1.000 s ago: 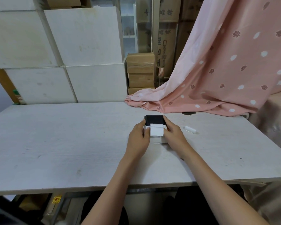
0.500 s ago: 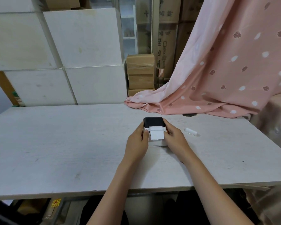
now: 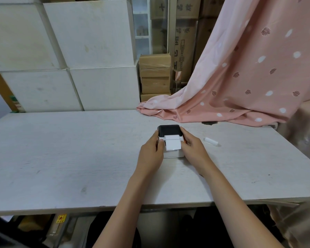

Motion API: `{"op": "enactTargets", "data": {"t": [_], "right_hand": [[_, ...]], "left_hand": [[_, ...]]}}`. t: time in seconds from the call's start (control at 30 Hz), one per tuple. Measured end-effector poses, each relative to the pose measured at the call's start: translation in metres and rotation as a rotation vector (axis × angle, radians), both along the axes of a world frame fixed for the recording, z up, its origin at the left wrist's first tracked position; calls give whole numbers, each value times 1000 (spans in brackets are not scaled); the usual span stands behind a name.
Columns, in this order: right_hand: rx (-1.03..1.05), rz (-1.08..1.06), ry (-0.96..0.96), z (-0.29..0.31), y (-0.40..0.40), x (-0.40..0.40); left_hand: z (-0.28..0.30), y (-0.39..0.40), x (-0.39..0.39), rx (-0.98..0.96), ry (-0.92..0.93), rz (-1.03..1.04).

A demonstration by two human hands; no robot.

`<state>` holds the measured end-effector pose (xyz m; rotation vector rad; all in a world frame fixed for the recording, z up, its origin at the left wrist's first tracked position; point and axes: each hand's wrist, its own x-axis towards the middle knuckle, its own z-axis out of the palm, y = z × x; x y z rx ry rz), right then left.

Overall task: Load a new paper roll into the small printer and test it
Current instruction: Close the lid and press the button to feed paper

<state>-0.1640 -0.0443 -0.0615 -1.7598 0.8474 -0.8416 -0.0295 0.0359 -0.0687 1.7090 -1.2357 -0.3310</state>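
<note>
A small white printer (image 3: 174, 154) with a black lid (image 3: 169, 130) stands on the white table (image 3: 61, 149), right of centre. A strip of white paper (image 3: 172, 144) hangs out over its front. My left hand (image 3: 151, 154) grips the printer's left side, thumb on the top edge by the paper. My right hand (image 3: 191, 149) holds the right side, fingers curled against the lid. A small white roll or core (image 3: 211, 141) lies on the table to the right of my right hand.
A pink dotted cloth (image 3: 240, 83) drapes onto the table's far right. Large white boxes (image 3: 79, 59) and stacked cardboard cartons (image 3: 155, 76) stand behind the table. A covered bulk (image 3: 304, 126) sits at the right edge.
The hands and printer stay in the same place. The paper strip looks a little longer over the printer's front than before.
</note>
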Motion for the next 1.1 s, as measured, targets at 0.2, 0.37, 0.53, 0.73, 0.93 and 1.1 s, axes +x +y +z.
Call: {"op": "enactTargets", "data": {"t": [0.2, 0.37, 0.53, 0.73, 0.93, 1.1], "right_hand": [[5, -3, 9, 1, 2, -2], [2, 6, 18, -1, -1, -1], [0, 1, 15, -3, -3, -3], [-1, 6, 14, -3, -2, -3], [8, 1, -2, -2, -1, -3], [7, 0, 7, -4, -3, -3]], "left_hand": [[1, 2, -1, 10, 29, 8], [2, 3, -2, -6, 25, 17], [3, 3, -2, 10, 26, 22], [2, 3, -2, -1, 26, 22], [1, 1, 0, -10, 1, 15], [2, 1, -1, -9, 1, 10]]}}
